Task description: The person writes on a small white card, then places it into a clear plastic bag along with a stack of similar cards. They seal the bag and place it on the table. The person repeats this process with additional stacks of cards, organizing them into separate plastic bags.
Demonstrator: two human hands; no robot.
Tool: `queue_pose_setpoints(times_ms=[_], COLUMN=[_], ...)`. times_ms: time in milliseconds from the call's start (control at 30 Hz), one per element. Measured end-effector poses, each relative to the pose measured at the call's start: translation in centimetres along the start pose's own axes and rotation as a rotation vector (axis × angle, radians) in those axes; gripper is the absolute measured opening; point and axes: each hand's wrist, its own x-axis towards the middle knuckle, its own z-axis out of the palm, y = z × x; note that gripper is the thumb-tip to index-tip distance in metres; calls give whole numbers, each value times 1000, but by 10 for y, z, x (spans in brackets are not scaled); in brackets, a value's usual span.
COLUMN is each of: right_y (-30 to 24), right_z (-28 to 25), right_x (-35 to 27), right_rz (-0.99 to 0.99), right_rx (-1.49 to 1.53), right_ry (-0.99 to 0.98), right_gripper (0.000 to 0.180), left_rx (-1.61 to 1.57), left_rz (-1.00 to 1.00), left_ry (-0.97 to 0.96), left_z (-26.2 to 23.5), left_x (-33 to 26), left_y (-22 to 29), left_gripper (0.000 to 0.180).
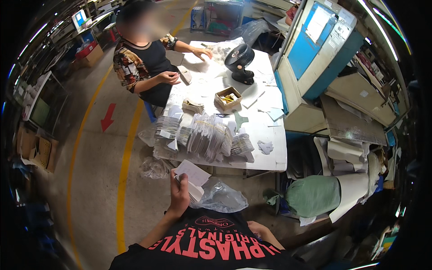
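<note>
My left hand (181, 194) is closed around a small stack of pale cut pieces (196, 192), with a white paper slip (192, 173) lying on top. It is in front of the table's near edge. Of my right hand (255, 227), only a little shows against the black shirt at my waist; its fingers are hidden. Just beyond my body, beside the held stack, is a clear plastic bag (223, 196). Tied bundles of grey-white cut pieces (204, 137) stand in a row along the near side of the white table (270, 155).
Across the table a co-worker (150, 67) sits with both hands over the tabletop, near a beige bundle (184, 75). A black fan (240, 63) and a small open box (228, 97) stand there too. To the right are a green sack (313, 196) and a blue-white machine (310, 49).
</note>
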Motion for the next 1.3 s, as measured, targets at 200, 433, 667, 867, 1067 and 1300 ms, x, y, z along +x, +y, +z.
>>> queue_pose_setpoints(times_ms=[200, 433, 667, 867, 1067, 1300], right_y=[14, 60, 102, 144, 165, 112], right_z=[21, 42, 72, 123, 170, 210], right_x=[-42, -37, -21, -3, 15, 63], right_rz=[-217, -280, -333, -399, -206, -84], right_rx=[191, 248, 506, 708, 668, 748], right_ry=[66, 141, 95, 171, 636, 732], right_gripper=[6, 11, 22, 21, 21, 23], left_rx=[-17, 234, -123, -67, -44, 17], left_rz=[-22, 81, -262, -276, -314, -284], left_ry=[-95, -126, -388, -592, -732, -862], left_z=[14, 17, 68, 97, 111, 116], left_x=[3, 5, 8, 11, 6, 11], left_y=[-11, -73, -41, -50, -46, -40], left_gripper=[19, 47, 56, 57, 60, 63])
